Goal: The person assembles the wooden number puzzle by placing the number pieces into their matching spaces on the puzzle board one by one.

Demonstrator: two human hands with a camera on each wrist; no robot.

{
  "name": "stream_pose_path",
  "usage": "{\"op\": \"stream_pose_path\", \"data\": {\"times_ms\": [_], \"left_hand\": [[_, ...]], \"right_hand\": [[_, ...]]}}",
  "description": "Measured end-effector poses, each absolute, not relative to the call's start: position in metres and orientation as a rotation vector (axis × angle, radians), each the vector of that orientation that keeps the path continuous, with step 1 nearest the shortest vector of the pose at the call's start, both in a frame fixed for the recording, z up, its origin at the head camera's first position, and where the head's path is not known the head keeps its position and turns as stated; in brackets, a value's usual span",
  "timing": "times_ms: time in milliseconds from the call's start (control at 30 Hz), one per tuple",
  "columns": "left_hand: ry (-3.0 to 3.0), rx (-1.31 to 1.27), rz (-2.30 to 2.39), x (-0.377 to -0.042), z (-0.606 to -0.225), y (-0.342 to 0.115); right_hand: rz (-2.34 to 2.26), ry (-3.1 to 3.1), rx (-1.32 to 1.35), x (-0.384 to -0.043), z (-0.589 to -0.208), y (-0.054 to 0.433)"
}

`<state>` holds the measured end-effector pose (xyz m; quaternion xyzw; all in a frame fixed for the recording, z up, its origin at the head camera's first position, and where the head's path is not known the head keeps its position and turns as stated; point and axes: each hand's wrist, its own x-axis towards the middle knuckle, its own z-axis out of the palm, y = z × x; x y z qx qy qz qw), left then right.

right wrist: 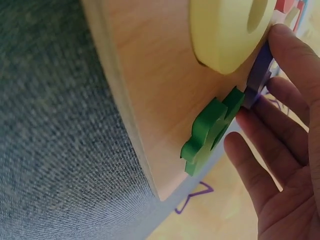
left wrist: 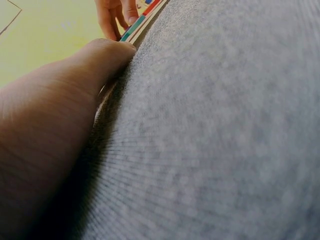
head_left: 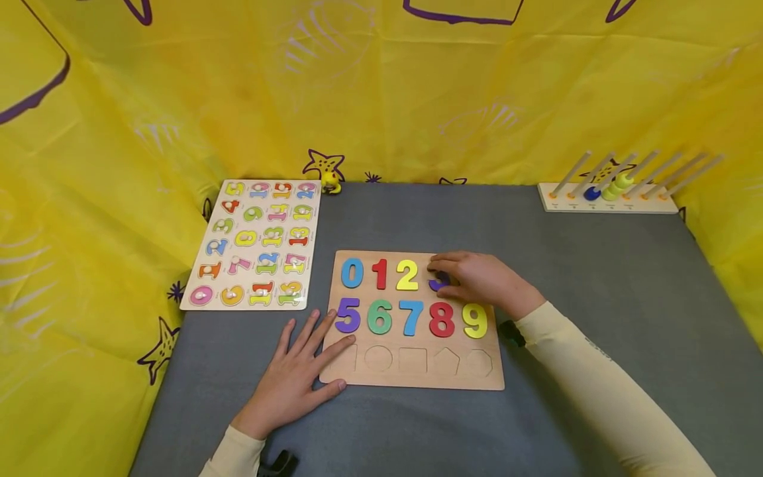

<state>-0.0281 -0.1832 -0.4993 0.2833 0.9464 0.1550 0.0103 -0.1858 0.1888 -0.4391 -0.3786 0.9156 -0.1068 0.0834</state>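
A wooden number puzzle board point(head_left: 366, 375) lies on the grey table, with coloured digits in two rows above a row of outlined shapes. My right hand point(head_left: 483, 281) reaches over the top row and pinches the purple number 3 point(head_left: 438, 283) between thumb and fingers. Beside those fingers, the green number 4 point(right wrist: 210, 130) shows in the right wrist view; in the head view the hand covers it. My left hand point(head_left: 292, 377) lies with spread, straight fingers on the board's lower left edge, near the purple number 5 point(head_left: 348, 315).
A second number puzzle point(head_left: 250, 252) with pegged pieces lies to the left. A small yellow toy point(head_left: 330, 182) stands by its top corner. At the back right is a stacking-peg base point(head_left: 614, 202) with blue and green beads. Yellow cloth point(head_left: 381, 99) hangs behind.
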Motion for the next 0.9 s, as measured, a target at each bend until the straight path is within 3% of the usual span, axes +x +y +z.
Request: {"op": "stream_pose_path", "data": {"times_ms": [900], "left_hand": [[2.931,0.869,0.47,-0.0288,-0.4959,-0.182]], "right_hand": [[-0.333,2.723,-1.045,-0.1861,-0.4337,0.1843]]}}
